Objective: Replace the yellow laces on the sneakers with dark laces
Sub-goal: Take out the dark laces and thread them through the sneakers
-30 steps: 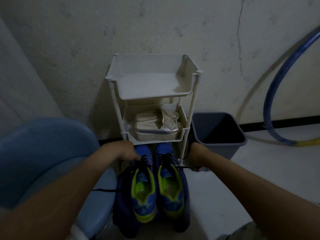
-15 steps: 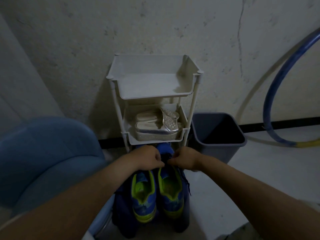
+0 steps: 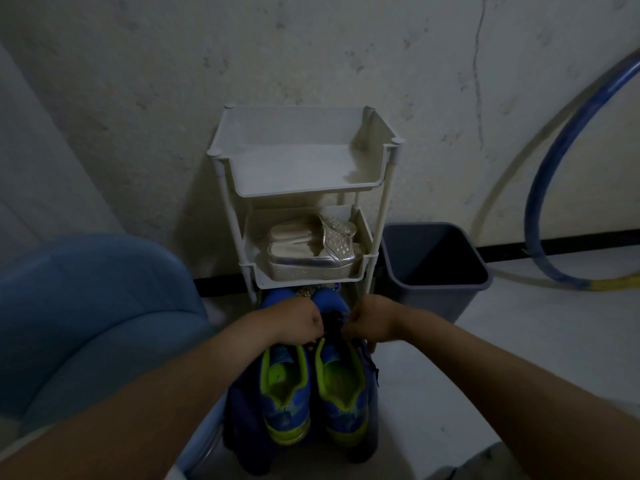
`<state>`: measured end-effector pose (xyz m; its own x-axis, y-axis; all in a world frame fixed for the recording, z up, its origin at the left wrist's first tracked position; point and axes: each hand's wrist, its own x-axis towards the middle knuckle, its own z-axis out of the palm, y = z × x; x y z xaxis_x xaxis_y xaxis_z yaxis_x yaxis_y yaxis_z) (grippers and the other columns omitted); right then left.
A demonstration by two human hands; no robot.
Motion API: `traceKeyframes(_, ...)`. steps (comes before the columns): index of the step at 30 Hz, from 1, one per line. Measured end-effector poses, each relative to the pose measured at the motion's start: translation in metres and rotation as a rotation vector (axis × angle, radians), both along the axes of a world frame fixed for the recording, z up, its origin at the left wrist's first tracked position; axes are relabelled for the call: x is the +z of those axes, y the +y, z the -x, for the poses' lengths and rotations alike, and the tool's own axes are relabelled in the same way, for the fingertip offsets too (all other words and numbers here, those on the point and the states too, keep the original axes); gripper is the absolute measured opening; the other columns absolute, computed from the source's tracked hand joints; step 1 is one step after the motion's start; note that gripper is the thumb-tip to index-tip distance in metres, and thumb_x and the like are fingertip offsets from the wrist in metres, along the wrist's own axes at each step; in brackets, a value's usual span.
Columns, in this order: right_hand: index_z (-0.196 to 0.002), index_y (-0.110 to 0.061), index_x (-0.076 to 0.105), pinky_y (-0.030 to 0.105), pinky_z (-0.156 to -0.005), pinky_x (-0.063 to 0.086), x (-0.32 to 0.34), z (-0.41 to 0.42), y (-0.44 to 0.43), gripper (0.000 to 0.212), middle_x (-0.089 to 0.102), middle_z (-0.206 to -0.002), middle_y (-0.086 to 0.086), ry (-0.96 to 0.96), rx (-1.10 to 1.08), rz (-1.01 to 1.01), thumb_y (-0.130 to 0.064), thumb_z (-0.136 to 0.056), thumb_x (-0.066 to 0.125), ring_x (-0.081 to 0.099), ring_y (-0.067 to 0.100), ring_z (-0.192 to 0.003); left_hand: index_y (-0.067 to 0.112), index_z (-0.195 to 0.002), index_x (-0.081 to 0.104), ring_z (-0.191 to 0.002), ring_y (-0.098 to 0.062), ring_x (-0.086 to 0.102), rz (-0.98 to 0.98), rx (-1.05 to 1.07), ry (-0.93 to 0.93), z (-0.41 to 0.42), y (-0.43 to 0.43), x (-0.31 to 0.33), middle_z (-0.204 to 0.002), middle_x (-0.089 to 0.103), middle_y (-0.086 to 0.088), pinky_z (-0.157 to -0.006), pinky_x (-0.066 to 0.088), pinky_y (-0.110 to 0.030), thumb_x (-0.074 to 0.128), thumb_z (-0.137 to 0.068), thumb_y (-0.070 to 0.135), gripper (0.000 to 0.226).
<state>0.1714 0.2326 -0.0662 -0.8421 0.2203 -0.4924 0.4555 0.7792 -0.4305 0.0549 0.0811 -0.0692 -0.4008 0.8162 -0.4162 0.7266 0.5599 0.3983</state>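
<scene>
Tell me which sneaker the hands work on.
The right sneaker: the left hand and right hand meet over its dark lace, not over the left sneaker.

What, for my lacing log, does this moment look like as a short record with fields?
left hand: curled on the dark lace
right hand: curled on the same lace
sneakers: blue, lime-lined, side by side, toes toward the rack
rack: white, silver sandals on its middle shelf
bin: grey, right of rack
</scene>
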Motion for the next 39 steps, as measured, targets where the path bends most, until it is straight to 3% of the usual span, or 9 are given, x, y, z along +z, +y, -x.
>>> traceKeyframes(6,-0.098,-0.005,0.072,0.037,-0.084,0.058,-0.003,-0.005,0.001,0.024,0.071,-0.095,0.013,0.061,0.059,-0.075,-0.023,-0.095,0.056,0.071,0.021,-0.084,0.018,-0.101,0.073,-0.088,-0.005,0.063,0.003,-0.013,-0.004,-0.001,0.001,-0.002,-0.102,0.073,0.004,-0.078,0.049,-0.018,0.063,-0.087,0.015,0.017)
traceKeyframes(11,-0.101,-0.01,0.073,0.028,-0.081,0.052,-0.002,-0.002,0.001,0.024,0.07,-0.1,0.008,0.085,0.079,-0.116,-0.027,-0.093,0.058,0.065,0.018,-0.093,0.023,-0.108,0.07,-0.083,-0.003,0.062,0.053,-0.065,-0.024,0.005,0.0,0.006,-0.08,0.066,0.018,-0.075,0.048,-0.018,0.07,-0.083,0.021,0.024)
traceKeyframes(14,-0.105,-0.012,0.074,0.026,-0.083,0.05,-0.003,-0.003,0.001,0.022,0.07,-0.104,0.004,0.093,0.085,-0.098,-0.025,-0.093,0.061,0.064,0.016,-0.097,0.019,-0.105,0.072,-0.073,0.001,0.059,0.033,-0.068,-0.012,0.007,0.0,0.005,-0.084,0.071,0.012,-0.073,0.047,-0.019,0.068,-0.087,0.028,0.02)
traceKeyframes(21,-0.105,-0.006,0.066,0.02,-0.063,0.049,-0.002,-0.001,-0.001,0.02,0.068,-0.08,0.004,-0.004,-0.097,0.196,-0.018,-0.095,0.054,0.063,0.011,-0.069,0.02,-0.099,0.073,-0.075,-0.007,0.061,0.087,-0.021,-0.047,0.019,-0.001,0.022,-0.084,0.069,0.005,-0.074,0.048,-0.026,0.062,-0.09,0.044,0.027)
traceKeyframes(25,-0.115,-0.015,0.057,0.032,-0.076,0.052,-0.001,-0.005,-0.002,0.024,0.063,-0.104,0.011,-0.129,-0.069,0.258,-0.02,-0.092,0.061,0.059,0.018,-0.087,0.018,-0.106,0.066,-0.053,-0.014,0.052,0.061,0.087,-0.344,0.034,-0.013,0.045,-0.061,0.056,-0.001,-0.073,0.056,-0.043,0.056,-0.097,0.032,0.019)
traceKeyframes(30,-0.137,-0.015,0.045,0.027,-0.069,0.051,0.005,-0.007,0.001,0.049,0.058,-0.1,0.005,-0.103,-0.082,0.323,-0.012,-0.092,0.063,0.057,0.015,-0.08,0.006,-0.106,0.06,-0.051,-0.012,0.039,-0.187,0.364,-0.916,0.033,-0.027,0.059,-0.067,0.047,-0.003,-0.054,0.048,-0.029,0.042,-0.103,0.012,0.019)
traceKeyframes(34,-0.123,-0.015,0.053,0.035,-0.064,0.044,0.02,-0.003,0.008,0.027,0.057,-0.072,0.004,-0.04,-0.219,0.683,-0.012,-0.096,0.051,0.057,0.018,-0.064,0.002,-0.106,0.059,-0.055,-0.014,0.052,-0.344,0.454,-1.111,0.026,-0.029,0.076,-0.078,0.06,-0.007,-0.059,0.054,-0.03,0.031,-0.1,0.004,0.028)
traceKeyframes(36,-0.112,-0.012,0.057,0.034,-0.061,0.043,0.04,0.001,0.011,0.02,0.056,-0.072,0.004,0.053,-0.252,0.869,-0.013,-0.1,0.041,0.055,0.02,-0.062,0.0,-0.111,0.059,-0.06,-0.016,0.061,-0.427,0.487,-1.218,0.024,-0.028,0.084,-0.089,0.066,-0.011,-0.061,0.058,-0.032,0.028,-0.095,-0.006,0.036)
traceKeyframes(39,-0.108,-0.01,0.061,0.026,-0.053,0.046,0.07,0.003,0.011,0.032,0.063,-0.081,0.007,0.232,-0.366,1.018,-0.005,-0.101,0.03,0.059,0.019,-0.062,0.002,-0.119,0.06,-0.074,-0.016,0.07,-0.516,0.46,-1.198,0.025,-0.026,0.09,-0.101,0.07,-0.011,-0.064,0.06,-0.028,0.031,-0.091,-0.019,0.045)
